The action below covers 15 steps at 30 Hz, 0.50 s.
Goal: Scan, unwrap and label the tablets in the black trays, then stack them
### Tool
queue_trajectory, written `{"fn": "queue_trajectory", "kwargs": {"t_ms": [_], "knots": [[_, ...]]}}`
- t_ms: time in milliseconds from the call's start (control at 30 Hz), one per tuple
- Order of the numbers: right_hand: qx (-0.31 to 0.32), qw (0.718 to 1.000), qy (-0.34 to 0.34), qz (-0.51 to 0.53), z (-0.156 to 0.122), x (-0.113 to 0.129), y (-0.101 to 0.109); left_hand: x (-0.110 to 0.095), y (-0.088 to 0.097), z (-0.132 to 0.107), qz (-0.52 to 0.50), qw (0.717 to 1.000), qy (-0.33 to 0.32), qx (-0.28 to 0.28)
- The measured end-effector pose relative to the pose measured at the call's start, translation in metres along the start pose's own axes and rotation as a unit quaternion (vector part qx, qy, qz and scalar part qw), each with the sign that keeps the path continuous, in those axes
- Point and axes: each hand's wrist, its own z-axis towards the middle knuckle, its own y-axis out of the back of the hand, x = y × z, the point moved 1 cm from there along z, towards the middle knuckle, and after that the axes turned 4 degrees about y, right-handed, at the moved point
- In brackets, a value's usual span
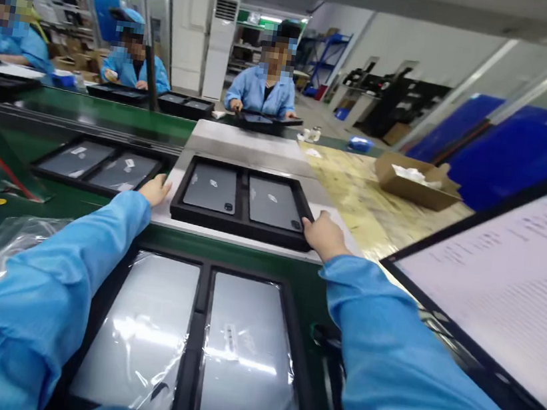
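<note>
A black two-compartment tray (238,222) sits on the white board in front of me, with a grey tablet (212,188) and a second grey tablet (274,203) lying back side up in it. At its right end, my right hand (326,235) grips the near corner. Just off the left end is my left hand (155,190), its fingers apart, with a small gap to the tray. Closer to me lies another black tray (197,329) holding two tablets in clear plastic film, a left one (147,323) and a right one (250,343). My sleeves cover part of its sides.
Another tray with two tablets (102,165) is left of my left hand. A monitor (501,275) stands close on the right. Clear plastic bags (11,244) lie at left. Beyond are a cardboard box (415,181) and co-workers in blue, one person (263,89) handling a tray.
</note>
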Motion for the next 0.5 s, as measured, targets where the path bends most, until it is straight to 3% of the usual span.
{"fn": "queue_trajectory", "kwargs": {"t_ms": [100,233,300,367,433,500], "knots": [[-0.023,0.997,0.065,0.042,-0.011,0.011,0.008,0.047,0.029,-0.01,0.054,0.998,0.012,-0.033],[0.022,0.965,0.205,0.16,-0.052,0.047,0.009,0.088,0.032,-0.029,0.073,0.997,-0.035,-0.004],[0.078,0.945,0.229,0.22,-0.073,0.075,0.007,0.089,0.032,-0.032,0.06,0.997,-0.049,-0.03],[0.138,0.929,0.207,0.276,-0.088,0.106,0.005,0.082,0.041,-0.031,0.043,0.995,-0.054,-0.074],[0.206,0.902,0.151,0.348,-0.095,0.137,0.003,0.071,0.063,-0.031,0.013,0.989,-0.073,-0.125],[0.274,0.85,0.073,0.444,-0.095,0.167,0.004,0.059,0.091,-0.038,-0.036,0.976,-0.124,-0.173]]}}
